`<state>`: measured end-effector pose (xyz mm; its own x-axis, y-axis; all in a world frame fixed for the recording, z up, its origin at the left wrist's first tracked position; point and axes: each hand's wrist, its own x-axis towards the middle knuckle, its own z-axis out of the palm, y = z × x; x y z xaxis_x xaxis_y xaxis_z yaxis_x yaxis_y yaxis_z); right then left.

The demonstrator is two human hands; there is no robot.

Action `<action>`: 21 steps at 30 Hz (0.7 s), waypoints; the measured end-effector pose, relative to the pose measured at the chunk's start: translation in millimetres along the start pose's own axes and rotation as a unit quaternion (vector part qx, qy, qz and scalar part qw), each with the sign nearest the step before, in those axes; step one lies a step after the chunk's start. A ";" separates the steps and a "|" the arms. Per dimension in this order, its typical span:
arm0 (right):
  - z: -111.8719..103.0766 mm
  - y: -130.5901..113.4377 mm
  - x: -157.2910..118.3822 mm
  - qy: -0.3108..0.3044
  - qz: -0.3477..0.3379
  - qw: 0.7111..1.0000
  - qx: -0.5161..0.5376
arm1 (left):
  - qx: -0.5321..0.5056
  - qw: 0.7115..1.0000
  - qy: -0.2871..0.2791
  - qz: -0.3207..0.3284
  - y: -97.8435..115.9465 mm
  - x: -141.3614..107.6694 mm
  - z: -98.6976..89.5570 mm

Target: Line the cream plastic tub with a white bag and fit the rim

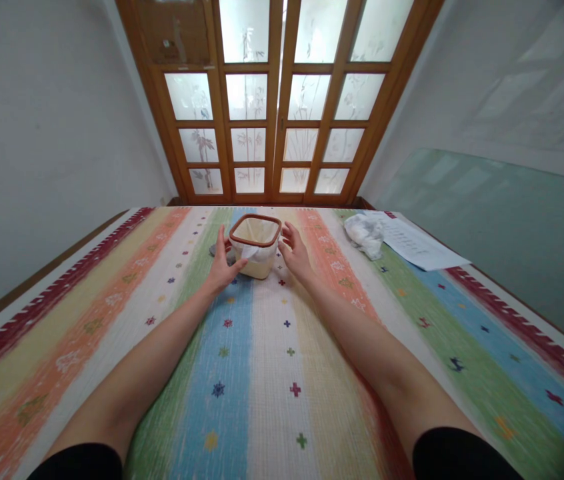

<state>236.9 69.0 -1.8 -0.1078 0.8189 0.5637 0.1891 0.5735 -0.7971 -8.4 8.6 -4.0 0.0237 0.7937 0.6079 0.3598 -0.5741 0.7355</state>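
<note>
A small cream trash bin with a brown rim stands upright on the striped tablecloth, lined with a thin whitish plastic bag that folds over its edge. My left hand is at the bin's left side, thumb and fingers apart, the thumb by its front wall. On the other side my right hand is beside the rim with its fingers slightly curled and spread. Whether either hand presses on the bin is hard to tell. Behind my left hand a grey object shows in part; its kind is hidden.
A crumpled white plastic bag lies at the back right, against a printed sheet of paper. The striped cloth covers the table. Beyond the far edge are wooden glass-paned doors, and a pale green panel leans at the right wall.
</note>
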 end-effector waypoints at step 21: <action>35.2 -12.8 -15.2 0.013 -0.038 0.998 0.058 | -0.025 0.999 -0.029 0.021 17.1 -11.4 30.1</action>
<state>201.8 49.9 -7.8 -0.0921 0.7736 0.6269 0.0680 0.6330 -0.7711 25.5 -4.2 -7.4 0.0921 0.7780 0.6215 0.3097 -0.6156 0.7247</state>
